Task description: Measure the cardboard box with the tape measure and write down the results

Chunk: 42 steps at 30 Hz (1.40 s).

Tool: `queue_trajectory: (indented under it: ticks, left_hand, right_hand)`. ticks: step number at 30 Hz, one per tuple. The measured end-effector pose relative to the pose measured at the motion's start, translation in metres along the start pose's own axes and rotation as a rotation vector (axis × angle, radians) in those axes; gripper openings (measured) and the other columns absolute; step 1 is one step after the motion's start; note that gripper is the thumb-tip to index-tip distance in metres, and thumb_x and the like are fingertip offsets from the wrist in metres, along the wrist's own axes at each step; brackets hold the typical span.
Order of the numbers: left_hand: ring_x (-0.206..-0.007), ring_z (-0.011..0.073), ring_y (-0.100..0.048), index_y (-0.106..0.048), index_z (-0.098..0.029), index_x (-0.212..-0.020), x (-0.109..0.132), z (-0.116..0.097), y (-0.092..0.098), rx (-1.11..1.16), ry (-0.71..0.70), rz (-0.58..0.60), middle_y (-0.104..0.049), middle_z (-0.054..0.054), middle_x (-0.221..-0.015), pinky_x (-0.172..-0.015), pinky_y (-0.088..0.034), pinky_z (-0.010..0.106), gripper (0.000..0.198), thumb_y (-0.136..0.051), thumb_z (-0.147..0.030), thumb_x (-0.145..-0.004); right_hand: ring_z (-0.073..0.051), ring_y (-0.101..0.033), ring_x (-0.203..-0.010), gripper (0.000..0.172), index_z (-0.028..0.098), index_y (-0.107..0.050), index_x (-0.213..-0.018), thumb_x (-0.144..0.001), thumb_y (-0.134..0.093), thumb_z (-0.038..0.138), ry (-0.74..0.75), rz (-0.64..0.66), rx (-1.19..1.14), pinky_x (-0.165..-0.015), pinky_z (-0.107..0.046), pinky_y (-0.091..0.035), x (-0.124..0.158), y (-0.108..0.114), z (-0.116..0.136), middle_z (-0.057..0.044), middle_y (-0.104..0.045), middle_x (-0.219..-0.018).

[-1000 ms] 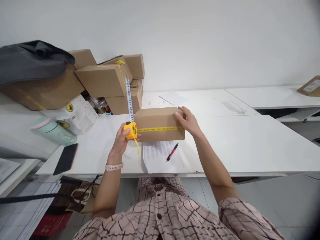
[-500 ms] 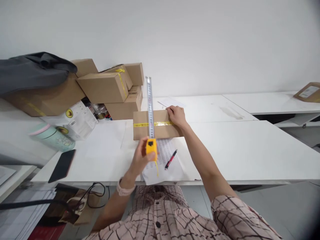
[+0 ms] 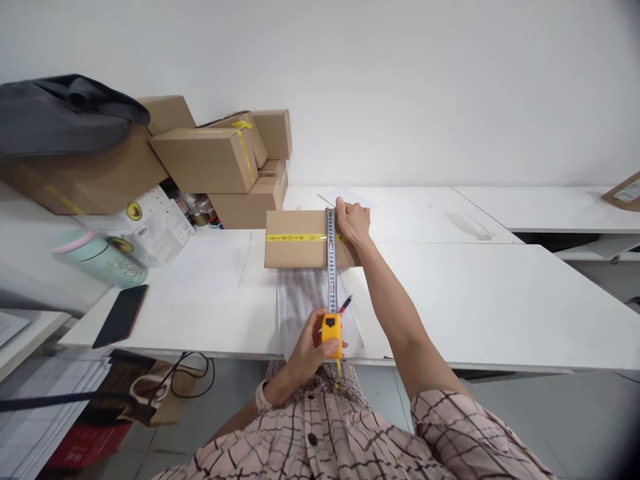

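My left hand (image 3: 307,350) is wrapped round a yellow tape measure (image 3: 331,335) near the table's front edge. Its metal blade (image 3: 331,260) runs away from me across the top of a small cardboard box (image 3: 295,255) sealed with yellow tape. The blade's end lies at the box's far edge, beside my right hand's fingertips. My right hand (image 3: 355,221) is closed over the far right corner of the box; whether a finger touches the blade I cannot tell. Under the blade and beyond the left hand lie printed sheets (image 3: 297,300) and a red-and-black pen (image 3: 345,305), partly covered.
Stacked cardboard boxes (image 3: 205,163) and a dark grey bag (image 3: 65,127) stand at the left. A mint bottle (image 3: 100,257) and a phone (image 3: 121,316) lie on the white table (image 3: 475,307). Another box (image 3: 625,193) is at the far right, cables (image 3: 187,377) below left.
The tape measure has come right and toward me in my left hand. Its blade, held in the air before, now lies across the box with its end at the far edge. My right hand stays on the box.
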<state>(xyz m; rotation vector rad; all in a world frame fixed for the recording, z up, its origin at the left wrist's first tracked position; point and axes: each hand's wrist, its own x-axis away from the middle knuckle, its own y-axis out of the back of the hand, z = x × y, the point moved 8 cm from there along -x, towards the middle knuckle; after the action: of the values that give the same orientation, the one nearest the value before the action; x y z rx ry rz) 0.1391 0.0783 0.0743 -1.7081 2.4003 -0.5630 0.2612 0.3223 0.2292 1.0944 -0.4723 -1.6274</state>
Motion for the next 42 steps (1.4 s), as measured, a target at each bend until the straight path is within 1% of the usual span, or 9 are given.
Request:
queue_trajectory:
  ticks: [3,5,7,12,18,24,34,42]
  left_hand:
    - [-0.088,0.0222,-0.073,-0.044,-0.028,-0.125,-0.001,0.004,-0.001,0.0,0.008,-0.012,-0.057,0.007,-0.122,-0.073,-0.061,0.037,0.064,-0.081,-0.047,-0.077]
    - [-0.088,0.0217,-0.073,-0.044,-0.028,-0.124,-0.002,0.006,-0.001,-0.002,0.015,-0.021,-0.057,0.007,-0.123,-0.073,-0.061,0.036,0.064,-0.081,-0.047,-0.076]
    - [-0.089,0.0213,-0.072,-0.044,-0.028,-0.124,-0.004,0.007,0.0,-0.011,0.02,-0.033,-0.056,0.008,-0.126,-0.074,-0.06,0.036,0.065,-0.082,-0.045,-0.075]
    - [-0.092,0.0213,-0.068,-0.042,-0.026,-0.124,-0.009,0.011,0.004,-0.043,0.015,-0.073,-0.059,0.01,-0.124,-0.077,-0.057,0.035,0.07,-0.085,-0.042,-0.071]
    - [-0.092,0.0214,-0.067,-0.039,-0.026,-0.126,-0.01,0.012,0.003,-0.055,0.017,-0.049,-0.06,0.01,-0.12,-0.081,-0.055,0.038,0.069,-0.083,-0.041,-0.074]
    - [-0.095,0.021,-0.066,-0.037,-0.026,-0.127,-0.011,0.017,0.005,-0.053,0.026,-0.038,-0.057,0.01,-0.124,-0.084,-0.056,0.039,0.073,-0.083,-0.045,-0.074]
    - [-0.093,0.0209,-0.068,-0.037,-0.026,-0.128,-0.013,0.025,0.008,-0.048,0.013,-0.024,-0.057,0.01,-0.122,-0.082,-0.056,0.037,0.076,-0.084,-0.049,-0.073]
    - [-0.091,0.0211,-0.068,-0.038,-0.026,-0.129,-0.013,0.027,0.01,-0.065,-0.004,-0.022,-0.058,0.01,-0.12,-0.08,-0.055,0.036,0.075,-0.083,-0.049,-0.074]
  right_hand:
    - [-0.03,-0.06,-0.107,0.06,0.02,-0.067,-0.078,-0.104,-0.025,0.055,-0.003,-0.002,-0.012,-0.104,-0.045,-0.032,-0.001,-0.001,0.001,-0.012,-0.074,-0.092]
    - [-0.029,-0.059,-0.105,0.053,0.021,-0.067,-0.079,-0.101,-0.035,0.057,-0.007,-0.013,-0.029,-0.103,-0.044,-0.033,-0.001,-0.001,0.001,-0.01,-0.074,-0.091]
    - [-0.029,-0.059,-0.104,0.05,0.022,-0.067,-0.079,-0.099,-0.039,0.058,-0.015,-0.023,-0.033,-0.103,-0.044,-0.033,-0.001,-0.002,0.0,-0.009,-0.074,-0.091]
    - [-0.028,-0.059,-0.101,0.048,0.021,-0.067,-0.079,-0.099,-0.041,0.056,-0.014,-0.037,-0.011,-0.1,-0.044,-0.033,-0.002,-0.003,0.001,-0.01,-0.073,-0.088]
    - [-0.029,-0.058,-0.102,0.049,0.02,-0.069,-0.084,-0.1,-0.039,0.055,-0.01,-0.037,0.004,-0.1,-0.044,-0.032,-0.002,-0.003,0.001,-0.011,-0.073,-0.091]
    - [-0.029,-0.058,-0.102,0.051,0.019,-0.071,-0.086,-0.101,-0.039,0.056,-0.005,-0.047,0.007,-0.099,-0.045,-0.032,-0.002,-0.003,0.0,-0.011,-0.073,-0.093]
    - [-0.028,-0.058,-0.094,0.046,0.02,-0.07,-0.08,-0.098,-0.046,0.054,0.007,-0.119,-0.027,-0.096,-0.045,-0.033,-0.001,-0.001,-0.001,-0.01,-0.073,-0.086]
    - [-0.026,-0.057,-0.091,0.045,0.02,-0.067,-0.077,-0.098,-0.046,0.054,0.023,-0.129,-0.059,-0.094,-0.043,-0.033,0.002,0.0,0.0,-0.008,-0.071,-0.082]
